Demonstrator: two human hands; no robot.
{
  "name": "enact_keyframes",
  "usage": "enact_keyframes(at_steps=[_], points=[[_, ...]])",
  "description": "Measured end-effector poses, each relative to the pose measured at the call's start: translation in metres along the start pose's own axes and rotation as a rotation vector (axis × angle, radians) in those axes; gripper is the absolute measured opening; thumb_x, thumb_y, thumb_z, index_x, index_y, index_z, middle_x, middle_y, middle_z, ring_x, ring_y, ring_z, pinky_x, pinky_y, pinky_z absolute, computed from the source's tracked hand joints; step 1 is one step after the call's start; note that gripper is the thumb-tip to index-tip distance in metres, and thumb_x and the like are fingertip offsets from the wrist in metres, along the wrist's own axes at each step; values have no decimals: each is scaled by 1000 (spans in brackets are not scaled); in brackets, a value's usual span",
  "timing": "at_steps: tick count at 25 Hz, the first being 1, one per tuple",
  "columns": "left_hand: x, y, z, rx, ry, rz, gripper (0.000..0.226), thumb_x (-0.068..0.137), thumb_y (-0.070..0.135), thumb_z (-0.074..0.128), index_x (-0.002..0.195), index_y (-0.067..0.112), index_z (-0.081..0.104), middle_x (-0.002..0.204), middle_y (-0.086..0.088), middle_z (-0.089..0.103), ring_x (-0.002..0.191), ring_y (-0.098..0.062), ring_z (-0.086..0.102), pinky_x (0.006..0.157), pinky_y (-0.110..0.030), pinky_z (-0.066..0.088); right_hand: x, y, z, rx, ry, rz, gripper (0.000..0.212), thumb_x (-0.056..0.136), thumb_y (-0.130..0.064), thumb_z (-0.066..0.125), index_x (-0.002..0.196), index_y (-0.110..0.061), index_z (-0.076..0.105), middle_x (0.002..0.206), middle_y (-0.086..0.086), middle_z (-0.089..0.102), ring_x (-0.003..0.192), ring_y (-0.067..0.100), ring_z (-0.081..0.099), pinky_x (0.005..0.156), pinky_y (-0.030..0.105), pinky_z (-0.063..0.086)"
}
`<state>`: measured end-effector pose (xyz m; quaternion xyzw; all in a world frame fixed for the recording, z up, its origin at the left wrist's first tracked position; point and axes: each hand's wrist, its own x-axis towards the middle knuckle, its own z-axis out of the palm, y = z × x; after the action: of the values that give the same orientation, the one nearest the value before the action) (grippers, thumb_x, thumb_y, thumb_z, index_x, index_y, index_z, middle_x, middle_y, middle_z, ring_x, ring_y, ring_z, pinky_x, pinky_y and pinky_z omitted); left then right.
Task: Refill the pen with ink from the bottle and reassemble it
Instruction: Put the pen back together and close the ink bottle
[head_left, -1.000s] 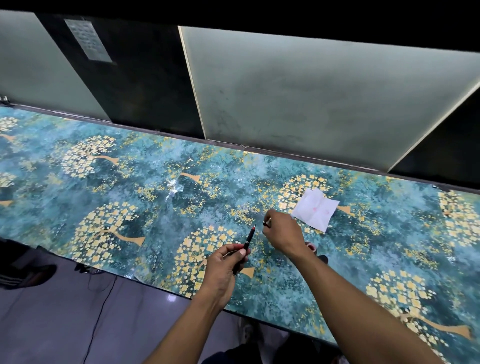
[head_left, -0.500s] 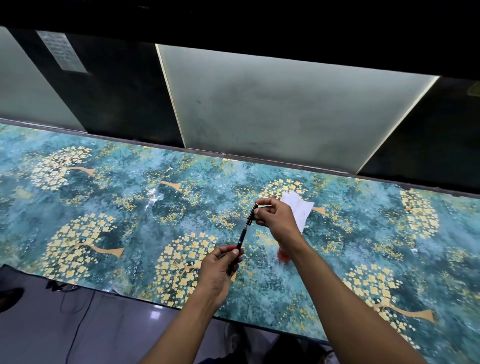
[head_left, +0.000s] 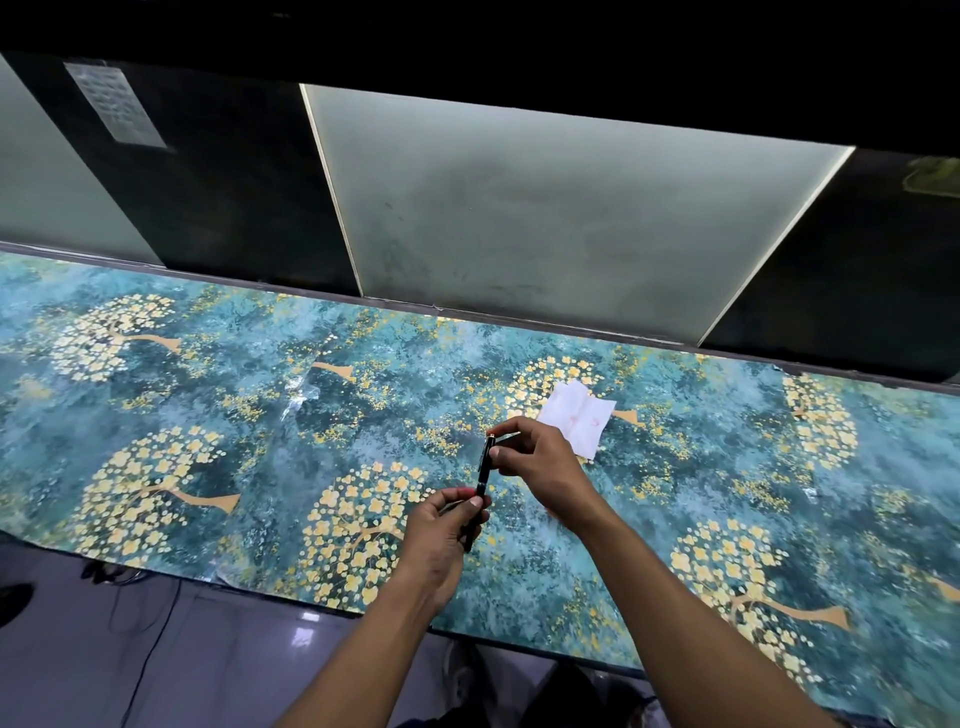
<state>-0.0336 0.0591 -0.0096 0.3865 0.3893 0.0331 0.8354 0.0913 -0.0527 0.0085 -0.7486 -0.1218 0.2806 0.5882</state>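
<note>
A slim black pen (head_left: 484, 470) with a gold tip stands nearly upright between my two hands above the table. My left hand (head_left: 441, 540) grips its lower end with curled fingers. My right hand (head_left: 540, 462) pinches the upper part, the pen's cap, between thumb and fingers. A white tissue (head_left: 576, 415) with faint pink stains lies on the table just beyond my right hand. The ink bottle is hidden behind my right wrist or out of sight.
The table (head_left: 208, 415) carries a teal cloth printed with golden trees. Frosted glass panels (head_left: 545, 208) and dark panels rise behind its far edge. A cable (head_left: 150, 649) trails over the grey floor below the near edge.
My right hand has brought the cap onto the pen's top, covering the red section seen a second ago. Both hands now hold the pen as one black piece.
</note>
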Motion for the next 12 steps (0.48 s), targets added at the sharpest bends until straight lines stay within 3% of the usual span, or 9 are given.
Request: enact_keyframes(at_steps=[3,6,10,12], points=[[0,-5,-1,91,-20,9,13,87,-4,67,98,1,68,86,-13,75,73,-21,66,67,-29,47,-3,1,-6,-32,-27,13,17,91,-8,72,106,-16,70,89,7,78,86,17,76,78,34,58],[-1,-9,2,262,-76,16,14,86,3,70,100,4,72,90,-12,76,81,-22,69,76,-36,47,-10,1,-14,-63,-27,40,17,92,-6,71,108,-13,71,90,12,78,80,12,75,70,21,52],[3,-15,6,364,-78,31,14,82,8,75,96,7,75,94,-12,77,87,-22,70,78,-38,47,-13,5,-26,-123,-34,43,18,92,-9,71,108,-17,71,88,10,78,83,19,76,75,32,57],[7,-18,10,430,-52,48,12,82,10,76,94,10,75,93,-8,78,87,-20,71,75,-37,48,-15,7,-34,-172,23,52,18,93,-11,70,109,-19,72,88,6,78,81,16,76,71,31,56]])
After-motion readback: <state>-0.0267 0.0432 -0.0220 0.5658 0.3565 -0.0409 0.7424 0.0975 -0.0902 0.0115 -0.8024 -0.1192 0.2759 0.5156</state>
